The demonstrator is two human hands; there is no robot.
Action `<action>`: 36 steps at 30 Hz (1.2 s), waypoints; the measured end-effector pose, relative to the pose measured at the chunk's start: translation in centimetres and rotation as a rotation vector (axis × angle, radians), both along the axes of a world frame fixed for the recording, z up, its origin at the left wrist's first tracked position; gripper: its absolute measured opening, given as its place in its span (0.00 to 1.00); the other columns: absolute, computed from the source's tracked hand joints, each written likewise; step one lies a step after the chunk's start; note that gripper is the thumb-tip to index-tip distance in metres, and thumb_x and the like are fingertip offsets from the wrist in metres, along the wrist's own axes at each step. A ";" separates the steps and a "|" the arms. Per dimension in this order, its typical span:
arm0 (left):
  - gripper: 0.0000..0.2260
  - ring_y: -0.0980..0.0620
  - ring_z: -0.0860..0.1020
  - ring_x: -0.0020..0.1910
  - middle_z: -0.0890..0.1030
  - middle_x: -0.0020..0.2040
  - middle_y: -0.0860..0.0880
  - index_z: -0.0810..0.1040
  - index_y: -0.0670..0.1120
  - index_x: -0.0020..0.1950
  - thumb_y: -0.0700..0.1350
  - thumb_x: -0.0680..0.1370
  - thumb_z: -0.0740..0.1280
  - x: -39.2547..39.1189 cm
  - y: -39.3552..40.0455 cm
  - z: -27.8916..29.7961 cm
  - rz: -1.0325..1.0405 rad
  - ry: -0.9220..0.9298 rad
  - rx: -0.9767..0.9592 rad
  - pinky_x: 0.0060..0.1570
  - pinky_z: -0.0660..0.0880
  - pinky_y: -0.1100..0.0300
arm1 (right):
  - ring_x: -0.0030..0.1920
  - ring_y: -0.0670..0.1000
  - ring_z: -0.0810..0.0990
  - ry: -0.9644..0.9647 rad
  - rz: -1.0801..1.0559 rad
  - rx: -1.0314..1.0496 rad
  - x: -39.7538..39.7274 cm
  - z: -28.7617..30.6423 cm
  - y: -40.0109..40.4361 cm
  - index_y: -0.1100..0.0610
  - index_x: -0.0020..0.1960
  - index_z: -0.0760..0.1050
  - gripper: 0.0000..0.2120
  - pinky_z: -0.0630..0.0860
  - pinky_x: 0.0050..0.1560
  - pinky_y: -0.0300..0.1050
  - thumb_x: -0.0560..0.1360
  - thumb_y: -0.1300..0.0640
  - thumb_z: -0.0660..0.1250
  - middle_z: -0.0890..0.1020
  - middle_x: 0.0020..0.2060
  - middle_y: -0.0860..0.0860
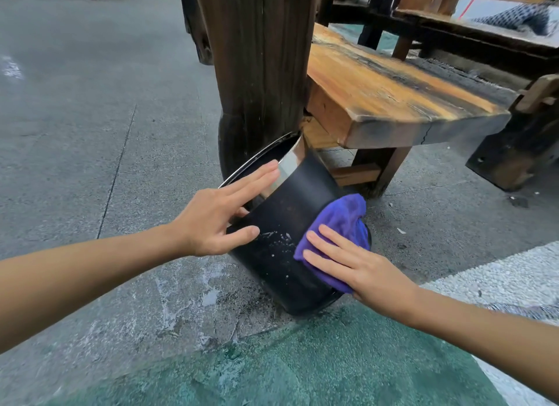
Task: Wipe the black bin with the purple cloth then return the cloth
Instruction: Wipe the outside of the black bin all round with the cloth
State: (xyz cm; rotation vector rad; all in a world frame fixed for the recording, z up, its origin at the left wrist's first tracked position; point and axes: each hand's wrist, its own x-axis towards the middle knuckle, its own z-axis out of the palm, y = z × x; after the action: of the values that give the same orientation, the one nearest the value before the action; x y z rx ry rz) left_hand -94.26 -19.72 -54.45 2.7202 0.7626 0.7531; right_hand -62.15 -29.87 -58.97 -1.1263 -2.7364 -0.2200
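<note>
The floor is grey concrete with a green painted patch nearest the camera. A thick post rises at the far centre, with a bench extending from it to the right. The bin stands on the floor just in front of the post, tilted so its open top leans far-left against the post base; the tilt appears intended to expose the side wall for wiping. The left hand rests on the rim and upper wall, fingers straight and spread, evidently steadying the bin. The right hand presses the cloth flat against the right side of the wall, fingers extended and slightly apart. White specks sit on the wall between the hands, so wiping appears unfinished.
</note>
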 end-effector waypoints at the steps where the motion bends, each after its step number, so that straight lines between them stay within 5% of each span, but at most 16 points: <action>1: 0.36 0.53 0.84 0.60 0.53 0.84 0.60 0.53 0.57 0.84 0.60 0.78 0.61 0.1 0.0 0.0 0.003 0.004 0.003 0.46 0.84 0.58 | 0.79 0.58 0.62 -0.013 0.013 -0.002 0.8 -0.3 -0.4 0.56 0.76 0.69 0.39 0.72 0.71 0.55 0.69 0.72 0.76 0.65 0.78 0.53; 7: 0.38 0.52 0.81 0.65 0.52 0.85 0.60 0.52 0.57 0.84 0.54 0.77 0.66 1.3 0.2 0.1 -0.014 0.009 0.020 0.44 0.83 0.60 | 0.73 0.56 0.70 -0.122 -0.037 -0.003 4.9 -0.6 -2.1 0.52 0.71 0.77 0.30 0.81 0.59 0.45 0.73 0.66 0.54 0.73 0.74 0.51; 12: 0.36 0.52 0.82 0.64 0.52 0.85 0.59 0.53 0.56 0.84 0.58 0.78 0.62 1.5 -0.1 -0.1 -0.027 -0.019 0.019 0.47 0.84 0.60 | 0.73 0.63 0.71 0.070 -0.234 -0.084 7.9 1.2 -1.6 0.55 0.70 0.77 0.23 0.77 0.64 0.60 0.76 0.68 0.70 0.77 0.70 0.55; 16: 0.35 0.56 0.83 0.60 0.52 0.85 0.59 0.52 0.57 0.84 0.59 0.79 0.60 0.8 -0.2 -0.3 -0.021 -0.022 0.015 0.48 0.83 0.60 | 0.72 0.59 0.73 0.273 -0.326 0.026 6.9 4.4 0.5 0.59 0.68 0.78 0.33 0.65 0.74 0.49 0.65 0.79 0.73 0.78 0.68 0.57; 19: 0.34 0.56 0.83 0.60 0.52 0.85 0.59 0.51 0.57 0.84 0.60 0.80 0.59 0.5 -0.2 -0.4 -0.011 -0.017 0.016 0.46 0.83 0.60 | 0.72 0.57 0.74 0.437 -0.232 0.158 3.0 7.1 1.9 0.61 0.68 0.78 0.23 0.65 0.75 0.44 0.73 0.68 0.69 0.76 0.70 0.57; 22: 0.34 0.58 0.82 0.63 0.52 0.85 0.60 0.51 0.57 0.84 0.62 0.80 0.58 0.6 -0.2 -0.3 0.000 -0.025 0.018 0.46 0.83 0.61 | 0.75 0.57 0.71 0.524 -0.140 0.179 -2.1 8.2 3.0 0.63 0.70 0.75 0.27 0.63 0.77 0.47 0.71 0.67 0.69 0.72 0.73 0.60; 26: 0.34 0.56 0.71 0.76 0.52 0.85 0.60 0.52 0.55 0.84 0.62 0.80 0.58 0.7 -0.5 -0.2 0.018 -0.052 0.031 0.53 0.83 0.52 | 0.78 0.61 0.64 0.482 -0.105 0.056 -7.0 6.8 3.7 0.62 0.71 0.74 0.31 0.62 0.77 0.55 0.69 0.68 0.74 0.68 0.76 0.63; 32: 0.34 0.58 0.69 0.77 0.52 0.84 0.60 0.53 0.57 0.84 0.63 0.80 0.57 0.6 -0.8 -0.3 0.044 -0.074 0.052 0.51 0.82 0.50 | 0.78 0.58 0.63 0.285 -0.401 0.226 -8.0 4.4 3.5 0.37 0.71 0.72 0.29 0.62 0.66 0.63 0.72 0.42 0.74 0.66 0.78 0.53; 36: 0.34 0.59 0.66 0.79 0.52 0.85 0.59 0.54 0.55 0.84 0.61 0.80 0.58 0.8 -0.7 -0.6 0.029 -0.092 0.031 0.57 0.81 0.49 | 0.68 0.60 0.72 0.375 -0.246 0.168 -6.8 3.8 3.5 0.41 0.72 0.74 0.29 0.76 0.58 0.60 0.74 0.54 0.76 0.71 0.71 0.58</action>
State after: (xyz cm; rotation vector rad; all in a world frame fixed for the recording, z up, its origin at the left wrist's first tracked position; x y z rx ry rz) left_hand -93.49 -20.38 -55.07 2.6853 0.7780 0.8973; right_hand -68.91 -26.34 -55.14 -1.3035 -2.2120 -0.2376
